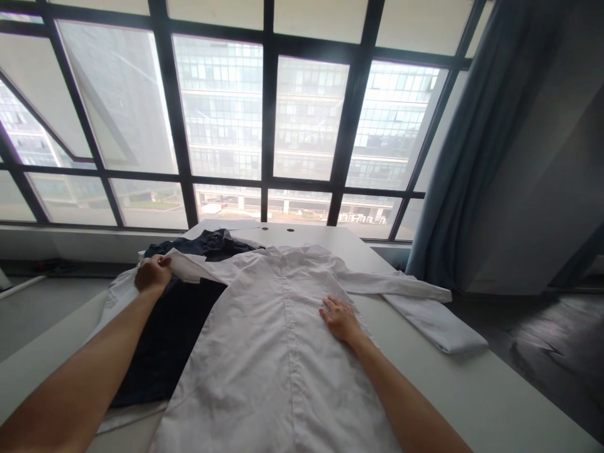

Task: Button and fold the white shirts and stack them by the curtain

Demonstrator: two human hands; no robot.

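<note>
While the white long-sleeved cotton shirt lies face up and buttoned along the middle of the pale table, its collar toward the window, the left hand is closed on the cuff end of the shirt's left-side sleeve, pinching the cloth in a curled fist just above a dark navy garment spread beside and partly under the shirt. The right hand lies flat and open on the shirt's chest, fingers spread, holding nothing and only pressing the fabric down. To work this sleeve well, I judge that the flat palm should keep the body pinned so that the placket stays straight, and the pinched cuff should be carried level and taut, so no crease is trapped at the shoulder seam. The other sleeve lies stretched out to the right, its end bent back on the table edge. Behind the table stand 1 large dark-framed grid window and a grey-blue curtain at the right.
</note>
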